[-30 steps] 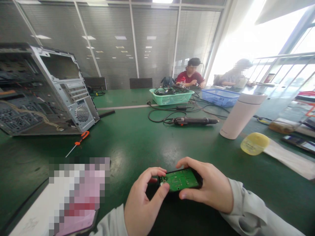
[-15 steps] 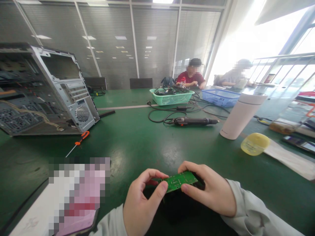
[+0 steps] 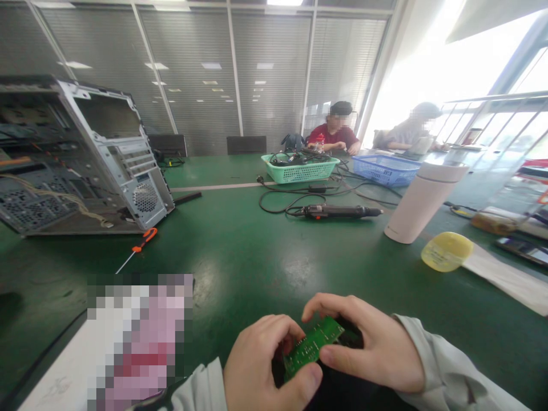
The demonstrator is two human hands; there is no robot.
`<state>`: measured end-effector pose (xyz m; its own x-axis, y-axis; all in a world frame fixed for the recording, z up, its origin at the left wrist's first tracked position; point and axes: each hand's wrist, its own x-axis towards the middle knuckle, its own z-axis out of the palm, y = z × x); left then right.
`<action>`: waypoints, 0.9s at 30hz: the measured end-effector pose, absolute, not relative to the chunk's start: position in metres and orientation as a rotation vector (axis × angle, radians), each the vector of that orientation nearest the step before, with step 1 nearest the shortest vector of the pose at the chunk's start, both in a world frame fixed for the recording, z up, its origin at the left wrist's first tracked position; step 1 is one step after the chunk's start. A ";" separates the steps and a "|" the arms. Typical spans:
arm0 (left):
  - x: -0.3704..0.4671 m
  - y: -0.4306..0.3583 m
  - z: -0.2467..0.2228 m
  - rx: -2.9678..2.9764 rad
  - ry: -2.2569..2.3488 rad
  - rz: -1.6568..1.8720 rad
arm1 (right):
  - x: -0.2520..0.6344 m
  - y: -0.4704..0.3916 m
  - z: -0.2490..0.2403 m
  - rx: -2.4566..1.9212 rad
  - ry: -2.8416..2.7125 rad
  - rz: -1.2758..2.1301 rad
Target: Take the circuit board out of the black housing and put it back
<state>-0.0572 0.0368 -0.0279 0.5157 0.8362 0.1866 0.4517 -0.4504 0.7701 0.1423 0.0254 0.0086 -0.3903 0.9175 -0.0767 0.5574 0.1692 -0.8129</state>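
A green circuit board (image 3: 315, 343) is held between my two hands near the front of the table, tilted down toward its left end. My left hand (image 3: 253, 365) grips the left end, fingers on the far edge and thumb on the near side. At the right end, the thumb of my right hand (image 3: 371, 342) rests against the near edge, while its index finger arches above the far edge. The other right fingers are partly hidden behind the board. Its underside is in shadow and cannot be made out.
An open computer case (image 3: 103, 165) stands at left, with an orange-handled screwdriver (image 3: 137, 249) before it. A corded electric screwdriver (image 3: 338, 212), green basket (image 3: 299, 170), blue basket (image 3: 383, 171), pale tumbler (image 3: 423, 202) and yellow container (image 3: 447, 252) lie beyond. Two people sit farther back.
The circuit board has tilted, its left end dropping toward me. My left hand has moved down and right, and my right index finger has lifted off the far edge.
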 end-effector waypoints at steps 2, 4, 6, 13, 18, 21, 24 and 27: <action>-0.056 0.036 -0.026 2.099 1.054 0.771 | 0.144 0.025 0.006 -1.377 -1.987 1.144; -0.055 0.035 -0.024 2.067 1.096 0.794 | 0.146 0.025 0.003 -1.360 -1.969 1.221; -0.055 0.035 -0.022 1.976 1.159 0.812 | 0.148 0.025 0.000 -1.300 -1.944 1.309; -0.062 0.050 -0.045 1.331 1.395 1.183 | 0.155 0.031 -0.015 -1.266 -1.890 1.356; -0.064 0.062 -0.047 1.109 1.160 1.081 | 0.151 0.039 -0.018 -1.357 -1.816 1.267; -0.062 0.065 -0.037 0.995 1.017 1.055 | 0.149 0.045 -0.018 -1.486 -1.578 1.424; -0.061 0.066 -0.030 0.900 0.981 1.100 | 0.152 0.050 -0.019 -1.553 -1.405 1.431; -0.061 0.064 -0.030 0.854 0.994 1.115 | 0.154 0.052 -0.017 -1.479 -1.312 1.426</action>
<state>-0.0610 0.0641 -0.0300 0.1341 0.9702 -0.2017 -0.3114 0.2345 0.9209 0.1545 0.0524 -0.0169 -0.1137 0.9542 -0.2769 0.1967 -0.2516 -0.9477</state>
